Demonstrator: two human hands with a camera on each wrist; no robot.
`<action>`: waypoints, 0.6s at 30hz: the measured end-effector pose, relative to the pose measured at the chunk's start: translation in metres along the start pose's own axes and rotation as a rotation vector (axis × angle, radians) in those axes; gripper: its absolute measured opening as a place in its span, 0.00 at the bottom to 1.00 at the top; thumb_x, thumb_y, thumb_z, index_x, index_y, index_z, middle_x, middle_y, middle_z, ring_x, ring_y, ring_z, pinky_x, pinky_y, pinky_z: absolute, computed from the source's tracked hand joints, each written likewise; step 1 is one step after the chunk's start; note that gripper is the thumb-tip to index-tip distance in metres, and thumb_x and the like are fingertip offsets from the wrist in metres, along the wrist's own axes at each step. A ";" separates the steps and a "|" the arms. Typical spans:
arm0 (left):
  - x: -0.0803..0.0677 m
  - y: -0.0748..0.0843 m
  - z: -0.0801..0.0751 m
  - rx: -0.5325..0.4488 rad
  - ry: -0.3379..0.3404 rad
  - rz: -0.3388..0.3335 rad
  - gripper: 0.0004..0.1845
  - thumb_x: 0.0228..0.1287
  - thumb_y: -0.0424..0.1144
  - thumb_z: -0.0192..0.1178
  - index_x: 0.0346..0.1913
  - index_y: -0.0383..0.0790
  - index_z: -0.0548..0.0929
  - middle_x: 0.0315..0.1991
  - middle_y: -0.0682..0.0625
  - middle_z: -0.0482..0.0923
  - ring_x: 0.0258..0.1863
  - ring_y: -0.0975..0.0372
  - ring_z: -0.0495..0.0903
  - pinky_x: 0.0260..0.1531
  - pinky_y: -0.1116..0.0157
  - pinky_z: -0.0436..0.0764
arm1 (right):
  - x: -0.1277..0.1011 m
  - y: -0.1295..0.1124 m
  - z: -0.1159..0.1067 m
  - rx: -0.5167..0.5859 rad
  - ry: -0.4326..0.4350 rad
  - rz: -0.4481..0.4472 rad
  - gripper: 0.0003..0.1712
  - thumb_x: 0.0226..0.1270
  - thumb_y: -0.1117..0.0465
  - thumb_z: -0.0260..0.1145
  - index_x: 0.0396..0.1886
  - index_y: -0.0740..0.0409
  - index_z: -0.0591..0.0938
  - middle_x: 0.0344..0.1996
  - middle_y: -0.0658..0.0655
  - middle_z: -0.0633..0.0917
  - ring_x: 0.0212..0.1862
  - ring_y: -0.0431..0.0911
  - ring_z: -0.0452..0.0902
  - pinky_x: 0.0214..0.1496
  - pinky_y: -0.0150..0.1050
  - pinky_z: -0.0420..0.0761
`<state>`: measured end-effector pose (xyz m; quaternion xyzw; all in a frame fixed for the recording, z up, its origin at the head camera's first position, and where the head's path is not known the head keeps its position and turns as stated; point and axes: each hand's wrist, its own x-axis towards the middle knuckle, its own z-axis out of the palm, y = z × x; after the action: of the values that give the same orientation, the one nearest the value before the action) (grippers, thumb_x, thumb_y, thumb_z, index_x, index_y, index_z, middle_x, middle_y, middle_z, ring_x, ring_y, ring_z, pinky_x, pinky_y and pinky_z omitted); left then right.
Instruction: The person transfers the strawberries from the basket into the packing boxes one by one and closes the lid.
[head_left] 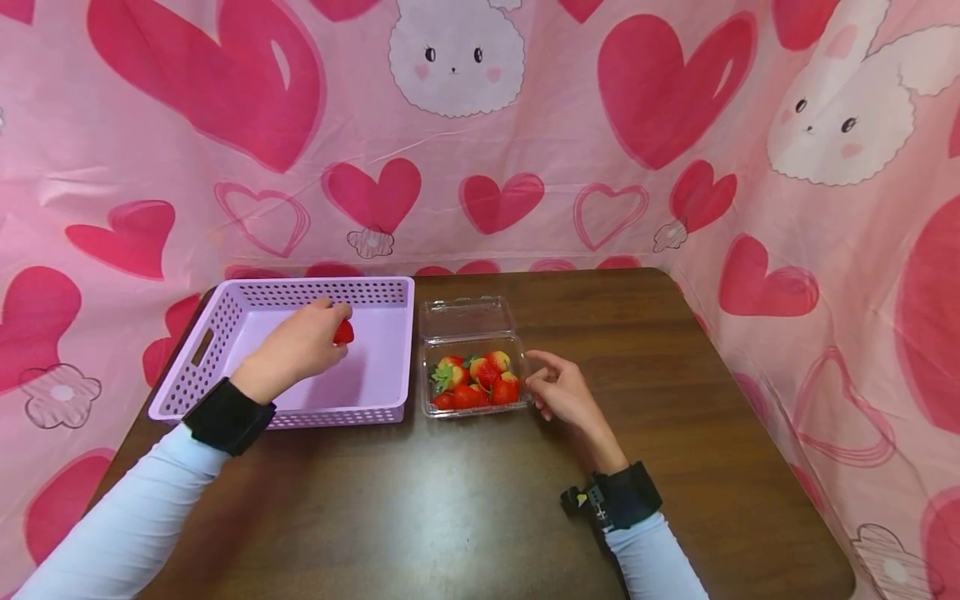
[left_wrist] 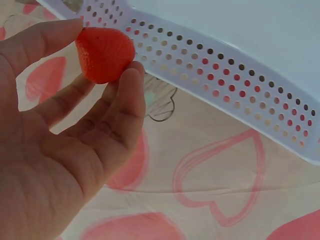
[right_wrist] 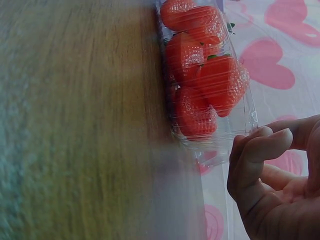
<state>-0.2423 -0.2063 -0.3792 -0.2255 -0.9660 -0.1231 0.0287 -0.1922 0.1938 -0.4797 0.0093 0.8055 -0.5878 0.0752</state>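
left hand (head_left: pixel 300 346) pinches one small red strawberry (head_left: pixel 343 332) between thumb and fingertips (wrist view shows it clean, no green top visible), held over the inside of the lilac perforated plastic basket (head_left: pixel 225 333), near its back wall. can't see any other fruit on the basket floor in the head view, so judging this as the first berry going across, not yet set down. right hand (head_left: pixel 564 392) holds nothing, fingers loosely curled, fingertips at the right wall of the clear plastic clamshell punnet (head_left: pixel 465 321), which sits just right of the basket with its lid flipped open toward the back. heap of red strawberries (head_left: pixel 476 382) in the punnet, some with green leaves, so most of the transfer looks left. all on the dark brown wooden table (head_left: pixel 480 500).
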 end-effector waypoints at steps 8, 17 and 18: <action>0.003 0.008 0.006 -0.025 0.080 0.034 0.19 0.58 0.30 0.69 0.52 0.27 0.79 0.39 0.35 0.78 0.36 0.44 0.81 0.40 0.46 0.83 | 0.000 0.001 0.001 0.009 0.002 -0.003 0.26 0.73 0.71 0.62 0.70 0.62 0.77 0.27 0.60 0.82 0.19 0.46 0.71 0.18 0.35 0.76; 0.005 0.022 0.015 -0.064 0.161 0.071 0.23 0.59 0.30 0.69 0.57 0.26 0.78 0.44 0.33 0.79 0.39 0.43 0.81 0.42 0.46 0.84 | 0.000 0.000 0.000 0.004 -0.008 -0.014 0.27 0.73 0.71 0.62 0.70 0.63 0.77 0.28 0.63 0.83 0.19 0.46 0.72 0.18 0.36 0.76; 0.006 0.024 0.017 -0.066 0.169 0.085 0.22 0.58 0.30 0.69 0.55 0.27 0.78 0.43 0.33 0.79 0.38 0.44 0.81 0.41 0.46 0.84 | 0.000 0.000 0.000 0.003 -0.009 -0.016 0.27 0.73 0.71 0.62 0.70 0.63 0.77 0.28 0.63 0.83 0.19 0.46 0.72 0.18 0.36 0.76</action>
<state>-0.2371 -0.1792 -0.3894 -0.2557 -0.9452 -0.1719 0.1076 -0.1918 0.1934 -0.4793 0.0003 0.8044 -0.5895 0.0738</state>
